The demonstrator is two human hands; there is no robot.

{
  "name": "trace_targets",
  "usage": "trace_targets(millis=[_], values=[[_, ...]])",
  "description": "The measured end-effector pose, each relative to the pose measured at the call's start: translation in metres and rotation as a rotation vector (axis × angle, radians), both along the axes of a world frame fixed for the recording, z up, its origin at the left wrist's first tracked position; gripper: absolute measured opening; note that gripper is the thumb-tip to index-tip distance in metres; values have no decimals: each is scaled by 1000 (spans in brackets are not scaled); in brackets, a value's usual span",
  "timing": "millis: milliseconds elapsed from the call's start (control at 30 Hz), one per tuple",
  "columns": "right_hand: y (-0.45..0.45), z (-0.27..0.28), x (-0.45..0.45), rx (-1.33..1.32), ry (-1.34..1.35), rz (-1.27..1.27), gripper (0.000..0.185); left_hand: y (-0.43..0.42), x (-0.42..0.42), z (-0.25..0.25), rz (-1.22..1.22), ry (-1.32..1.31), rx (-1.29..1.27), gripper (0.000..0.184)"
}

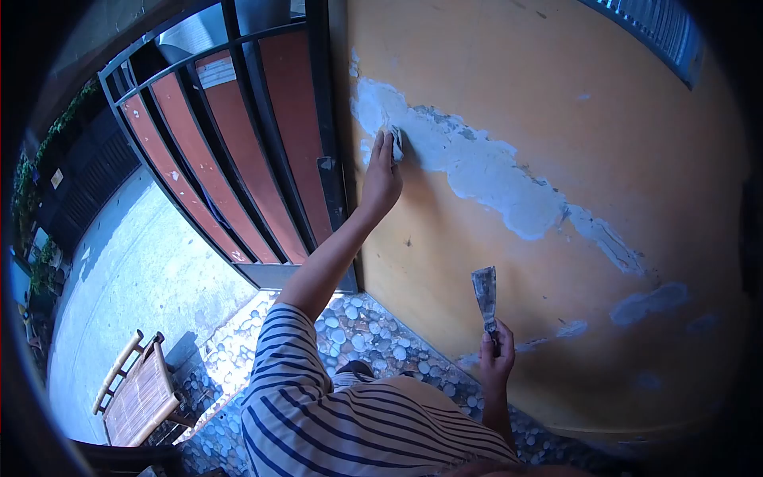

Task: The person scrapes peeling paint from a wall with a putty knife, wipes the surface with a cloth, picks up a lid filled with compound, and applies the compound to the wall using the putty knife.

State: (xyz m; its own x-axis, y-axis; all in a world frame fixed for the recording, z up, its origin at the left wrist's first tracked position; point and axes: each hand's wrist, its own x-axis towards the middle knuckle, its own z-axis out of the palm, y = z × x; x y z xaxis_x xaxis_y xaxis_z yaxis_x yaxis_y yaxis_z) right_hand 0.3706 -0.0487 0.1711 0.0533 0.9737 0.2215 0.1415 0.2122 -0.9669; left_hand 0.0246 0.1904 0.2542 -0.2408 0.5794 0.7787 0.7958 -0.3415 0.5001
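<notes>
One small grey thing (396, 146), partly hidden, is pinched by the left hand (382, 176) at the white patch (509, 191) on the wall (620, 159), perhaps for pressing; the right hand (498, 364) grasps a scraper (486, 297) low down, leaving its blade (483, 285) free.

At the left we see a red and black gate (230, 119), with pale pavement (143, 254) beside it and green plants (41, 276) further left. Lower down we have a bamboo chair (141, 404) near a pebble floor (358, 338); at top right, a bluish ridged panel (648, 30).
</notes>
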Motion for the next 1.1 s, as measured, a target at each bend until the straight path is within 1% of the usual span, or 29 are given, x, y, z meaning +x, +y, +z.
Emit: trace_targets(millis=[33,67,100,200,300,333,400,433,467,500,533,567,600,667,700,767,800,833,867,900,967,1000,1033,1067,1100], values=[[9,5,1,33,-105,49,35,-5,-3,-23,-94,-124,-126,54],[19,9,2,44,-175,60,37,-21,-3,-32,-170,-214,-220,51],[28,19,-1,45,-177,56,37,-36,-2,-41,-233,-305,-313,48],[51,78,-14,249,-397,154,34,-69,-8,-88,-294,-414,-447,45],[74,124,-35,289,-374,123,31,-96,-11,-138,-321,-481,-534,43],[82,140,-43,286,-385,117,31,-107,-12,-150,-343,-533,-618,43],[101,179,-66,509,-489,132,27,-117,-14,-194,-353,-504,-547,45],[109,200,-80,570,-543,125,25,-125,-15,-204,-352,-485,-502,45],[115,221,-96,628,-598,117,24,-133,-17,-205,-365,-494,-511,45],[120,241,-113,600,-644,112,23,-143,-21,-199,-365,-529,-598,45],[128,260,-130,632,-712,99,23,-150,-25,-194,-365,-560,-681,45],[136,278,-148,705,-772,95,21,-154,-32,-192,-378,-563,-682,45],[141,298,-166,724,-860,108,20,-157,-39,-192,-398,-584,-710,46],[160,328,-196,782,-1026,126,20,-157,-53,-216,-446,-664,-687,47],[171,341,-210,778,-1036,114,20,-158,-64,-219,-462,-663,-688,47],[192,366,-238,996,-1179,173,20,-159,-82,-224,-477,-869,-904,48],[201,378,-252,987,-1198,167,20,-159,-90,-228,-452,-823,-870,49],[209,390,-266,948,-1199,234,19,-160,-98,-231,-427,-780,-835,49],[214,400,-280,907,-1197,300,18,-161,-106,-234,-437,-827,-843,49],[216,408,-293,900,-1213,295,18,-161,-113,-236,-445,-874,-850,48],[222,421,-315,803,-1344,348,20,-160,-123,-243,-453,-920,-838,46],[227,427,-325,720,-1340,393,19,-159,-128,-245,-448,-940,-827,45],[228,435,-331,717,-1348,389,19,-158,-132,-247,-441,-960,-817,44],[227,445,-338,688,-1429,357,24,-156,-136,-252,-448,-964,-818,44],[226,450,-345,655,-1508,325,29,-155,-138,-260,-408,-882,-766,44]])
